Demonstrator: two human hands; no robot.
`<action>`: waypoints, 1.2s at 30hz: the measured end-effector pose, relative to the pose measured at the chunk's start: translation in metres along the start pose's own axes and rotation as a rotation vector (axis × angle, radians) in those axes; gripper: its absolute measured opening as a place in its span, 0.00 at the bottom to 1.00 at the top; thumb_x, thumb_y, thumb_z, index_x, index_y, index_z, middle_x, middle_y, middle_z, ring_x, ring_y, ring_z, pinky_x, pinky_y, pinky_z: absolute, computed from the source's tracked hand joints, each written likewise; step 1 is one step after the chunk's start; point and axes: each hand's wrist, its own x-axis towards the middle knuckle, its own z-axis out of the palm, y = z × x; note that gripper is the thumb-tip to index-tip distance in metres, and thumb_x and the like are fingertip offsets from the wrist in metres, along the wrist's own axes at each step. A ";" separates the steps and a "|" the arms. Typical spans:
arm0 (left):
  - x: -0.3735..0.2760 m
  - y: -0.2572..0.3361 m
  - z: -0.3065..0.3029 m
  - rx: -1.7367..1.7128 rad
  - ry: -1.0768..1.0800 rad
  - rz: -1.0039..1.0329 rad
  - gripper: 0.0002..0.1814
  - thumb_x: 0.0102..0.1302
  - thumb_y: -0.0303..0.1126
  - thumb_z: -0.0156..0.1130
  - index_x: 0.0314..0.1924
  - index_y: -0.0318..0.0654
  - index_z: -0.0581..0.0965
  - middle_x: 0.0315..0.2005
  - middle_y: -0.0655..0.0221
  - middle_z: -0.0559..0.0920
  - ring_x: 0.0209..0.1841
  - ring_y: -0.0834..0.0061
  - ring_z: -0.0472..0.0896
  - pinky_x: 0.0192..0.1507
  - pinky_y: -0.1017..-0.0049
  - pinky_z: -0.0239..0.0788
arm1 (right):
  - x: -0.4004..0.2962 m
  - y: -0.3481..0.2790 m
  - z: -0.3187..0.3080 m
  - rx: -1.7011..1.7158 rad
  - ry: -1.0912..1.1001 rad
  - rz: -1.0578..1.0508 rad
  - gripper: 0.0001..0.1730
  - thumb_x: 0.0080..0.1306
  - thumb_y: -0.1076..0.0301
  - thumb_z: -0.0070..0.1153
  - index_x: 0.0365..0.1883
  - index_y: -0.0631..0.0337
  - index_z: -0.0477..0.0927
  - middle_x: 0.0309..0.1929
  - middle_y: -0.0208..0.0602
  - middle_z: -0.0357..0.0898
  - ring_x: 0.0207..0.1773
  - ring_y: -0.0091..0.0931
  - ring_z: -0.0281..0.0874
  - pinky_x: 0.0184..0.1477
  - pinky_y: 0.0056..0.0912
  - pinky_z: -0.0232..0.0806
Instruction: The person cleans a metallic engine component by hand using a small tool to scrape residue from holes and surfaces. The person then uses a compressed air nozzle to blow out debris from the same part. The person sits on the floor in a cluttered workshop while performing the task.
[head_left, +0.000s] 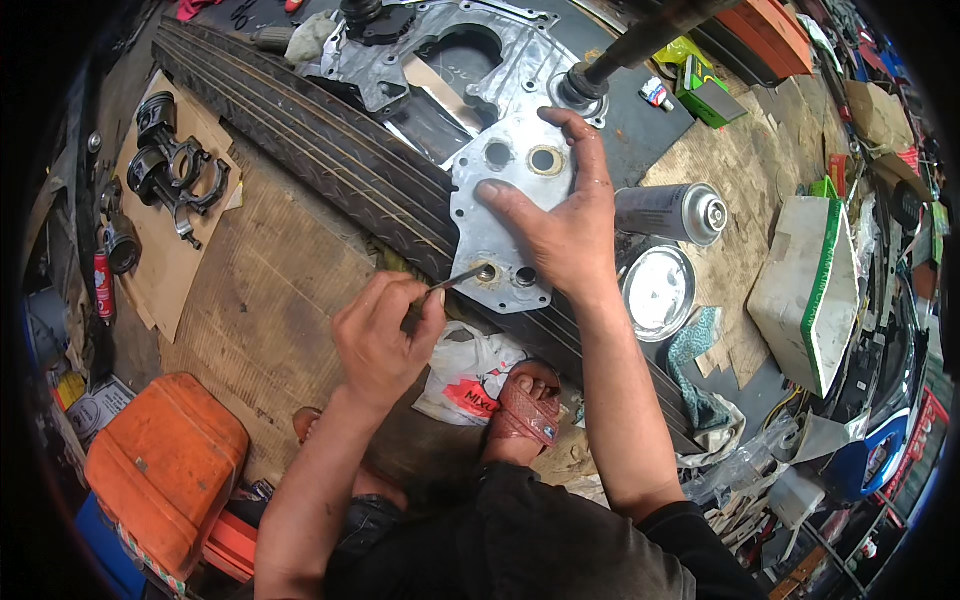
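Note:
My left hand (381, 330) pinches a thin dark metal tool (457, 279) between thumb and fingers. Its tip touches the rim of a lower hole in a flat aluminium cover plate (501, 225), where brownish residue shows. My right hand (574, 217) grips that plate, thumb across its face and fingers around the upper right edge. Similar residue rings an upper hole. The plate is held over a dark ribbed beam (322, 142). Beyond it lies a large aluminium engine housing (517, 56) with a big round opening.
Pistons with connecting rods (169, 161) lie on cardboard at left. An orange plastic container (169, 442) stands lower left. Right of the plate are a spray can (670, 214), a round metal lid (658, 292), a patterned cloth (694, 360) and a white box (787, 277). A dark shaft (637, 45) crosses above.

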 end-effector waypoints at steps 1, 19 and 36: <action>0.005 0.001 -0.001 -0.002 -0.011 0.024 0.11 0.62 0.23 0.78 0.40 0.37 0.81 0.35 0.58 0.87 0.33 0.57 0.87 0.34 0.65 0.79 | 0.000 -0.001 0.000 -0.001 0.001 -0.002 0.46 0.55 0.63 0.84 0.70 0.56 0.74 0.63 0.43 0.82 0.66 0.35 0.82 0.68 0.40 0.73; 0.054 -0.015 -0.009 -0.082 -0.221 0.213 0.11 0.58 0.24 0.76 0.34 0.41 0.78 0.30 0.68 0.82 0.30 0.61 0.85 0.32 0.64 0.76 | 0.005 -0.011 -0.003 0.011 -0.101 0.002 0.43 0.54 0.67 0.84 0.67 0.57 0.76 0.59 0.43 0.86 0.62 0.37 0.86 0.64 0.42 0.77; 0.050 -0.013 -0.011 -0.057 -0.218 0.232 0.12 0.57 0.23 0.77 0.35 0.40 0.79 0.31 0.64 0.84 0.31 0.58 0.86 0.33 0.62 0.78 | 0.012 -0.014 -0.003 -0.110 -0.221 -0.081 0.44 0.53 0.65 0.84 0.68 0.56 0.76 0.52 0.46 0.89 0.56 0.38 0.89 0.61 0.41 0.78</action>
